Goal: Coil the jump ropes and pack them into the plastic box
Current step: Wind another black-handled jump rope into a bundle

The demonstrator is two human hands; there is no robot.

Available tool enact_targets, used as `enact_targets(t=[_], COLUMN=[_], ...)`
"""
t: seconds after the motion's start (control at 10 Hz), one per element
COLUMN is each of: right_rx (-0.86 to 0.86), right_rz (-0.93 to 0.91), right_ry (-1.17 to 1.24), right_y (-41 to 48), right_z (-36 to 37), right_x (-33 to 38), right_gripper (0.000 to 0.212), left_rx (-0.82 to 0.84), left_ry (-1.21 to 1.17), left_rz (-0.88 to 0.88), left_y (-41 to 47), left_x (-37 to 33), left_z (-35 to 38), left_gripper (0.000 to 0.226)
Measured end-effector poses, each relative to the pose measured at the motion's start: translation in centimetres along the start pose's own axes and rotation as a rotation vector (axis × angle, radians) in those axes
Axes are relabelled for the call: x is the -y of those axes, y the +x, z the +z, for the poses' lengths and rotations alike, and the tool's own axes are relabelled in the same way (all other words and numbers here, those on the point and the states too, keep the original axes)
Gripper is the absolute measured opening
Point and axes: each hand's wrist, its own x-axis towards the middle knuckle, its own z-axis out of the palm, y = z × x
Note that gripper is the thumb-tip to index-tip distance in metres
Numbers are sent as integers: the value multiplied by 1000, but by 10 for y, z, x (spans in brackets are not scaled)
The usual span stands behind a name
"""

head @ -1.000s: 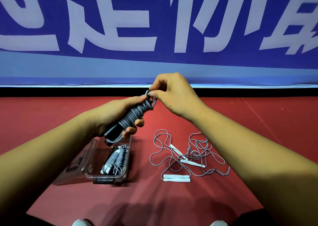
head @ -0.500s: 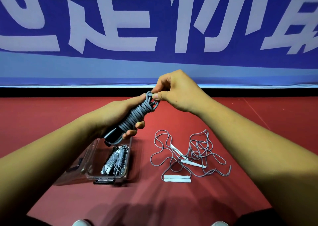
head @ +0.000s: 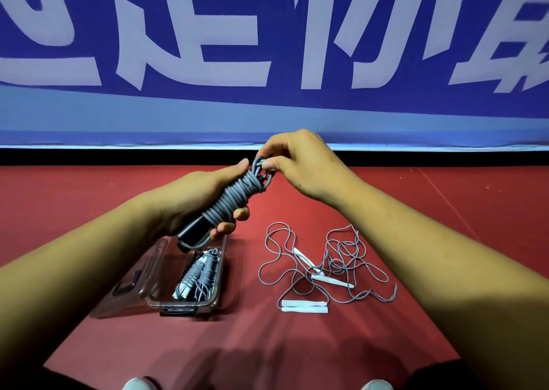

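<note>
A clear plastic box point(head: 154, 288) is lying open on the red floor point(head: 297, 345), with coiled ropes point(head: 197, 273) being kept inside. Above it, a grey coiled jump rope point(head: 230, 201) is being gripped by the left hand point(head: 190, 202), while its top loop is being pinched by the right hand point(head: 300, 164). To the right, loose ropes point(head: 326, 268) are lying tangled.

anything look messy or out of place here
Yes: the loose ropes lie tangled on the red floor right of the plastic box, white handles scattered, still uncoiled.
</note>
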Motion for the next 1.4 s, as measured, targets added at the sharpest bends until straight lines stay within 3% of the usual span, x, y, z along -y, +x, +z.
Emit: enact_targets(t=[0.1, 0.2, 0.3, 0.4, 0.6, 0.8, 0.9, 1.1, 1.3, 1.4], right_rx=[-20, 28, 34, 15, 37, 241, 254, -116, -1, -21], right_rz=[-2, 24, 50, 68, 135, 250, 302, 557, 588, 650], right_ry=[140, 252, 326, 354, 476, 420, 421, 808, 812, 861], right_y=[-1, -4, -6, -4, 5, 17, 23, 42, 49, 56], right_z=[4, 8, 12, 18, 32, 38, 48, 72, 98, 112], right_x=[-8, -7, -4, -1, 7, 5, 6, 6, -17, -37], right_gripper=[9, 7, 5, 10, 25, 10, 11, 24, 14, 5], left_rx=[-27, -56, -12, 144, 103, -19, -73, -112, -164, -123], left_ry=[-65, -33, -44, -131, -26, 197, 197, 127, -36, -191], left_rz=[10, 0, -29, -48, -20, 37, 66, 59, -27, -110], left_y=[-5, -11, -27, -35, -37, -40, -37, -23, 0, 15], left_x=[-3, -4, -12, -14, -13, -2, 6, 17, 47, 58], left_z=[3, 3, 8, 9, -7, -14, -14, -24, -33, -45], left_gripper=[58, 57, 55, 58, 59, 52, 46, 53, 50, 30])
